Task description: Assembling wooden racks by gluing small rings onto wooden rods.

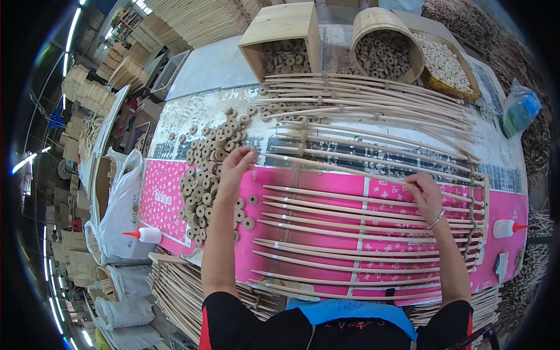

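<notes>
Several slim, tapered wooden rods (326, 205) lie side by side across a pink patterned sheet, with white dabs near their left tips. My right hand (426, 197) is closed, thumb and fingers pinching one wooden rod (350, 168) along its length. At that rod's left tip, my left hand (235, 168) is raised with its fingertips pressed together; what they hold, if anything, is too small to make out. Just beside and beneath the left hand spreads a pile of flat round wooden discs with centre holes (201, 195).
Farther back, a wooden box (280, 29) and a wooden tub (382, 22) hold more discs, and a yellow basket (475, 87) holds pale pegs. Red-tipped white glue bottles stand left (150, 235) and right (503, 228). A slotted wooden rack (485, 210) crosses the rods' right ends.
</notes>
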Available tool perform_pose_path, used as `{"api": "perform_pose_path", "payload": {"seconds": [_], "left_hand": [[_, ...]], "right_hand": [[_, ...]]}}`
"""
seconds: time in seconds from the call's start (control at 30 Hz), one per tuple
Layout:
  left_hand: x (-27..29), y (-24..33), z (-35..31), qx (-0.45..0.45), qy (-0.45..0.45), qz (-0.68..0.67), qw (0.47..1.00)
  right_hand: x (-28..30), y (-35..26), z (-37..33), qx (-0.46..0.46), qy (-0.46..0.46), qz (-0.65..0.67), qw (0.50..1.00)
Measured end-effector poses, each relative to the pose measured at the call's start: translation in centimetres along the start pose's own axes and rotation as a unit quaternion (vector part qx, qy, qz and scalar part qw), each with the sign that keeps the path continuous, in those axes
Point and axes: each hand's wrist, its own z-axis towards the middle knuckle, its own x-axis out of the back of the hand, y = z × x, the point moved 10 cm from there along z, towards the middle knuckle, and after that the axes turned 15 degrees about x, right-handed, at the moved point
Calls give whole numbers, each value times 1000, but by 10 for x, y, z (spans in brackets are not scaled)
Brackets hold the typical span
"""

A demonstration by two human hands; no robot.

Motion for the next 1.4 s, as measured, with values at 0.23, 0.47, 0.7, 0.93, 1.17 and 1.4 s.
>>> {"api": "perform_pose_path", "payload": {"seconds": [0.23, 0.47, 0.7, 0.93, 1.17, 1.4], "left_hand": [[-27, -17, -7, 40, -71, -112, 990], [-38, -27, -2, 44, -76, -90, 992], [-61, -40, -5, 81, -48, -80, 992], [-71, -37, -10, 79, -42, -79, 993], [-76, -38, -9, 80, -31, -54, 995], [-33, -7, -13, -25, 138, 258, 956]], "right_hand": [[1, -3, 5, 27, 3, -13, 1000], [1, -4, 5, 46, -7, -30, 998], [-11, -3, 16, 34, -13, -28, 999], [-9, -5, 20, 66, -9, -107, 992], [-14, 13, 17, 10, -14, -61, 998], [-11, 17, 15, 16, 0, -64, 998]]}}
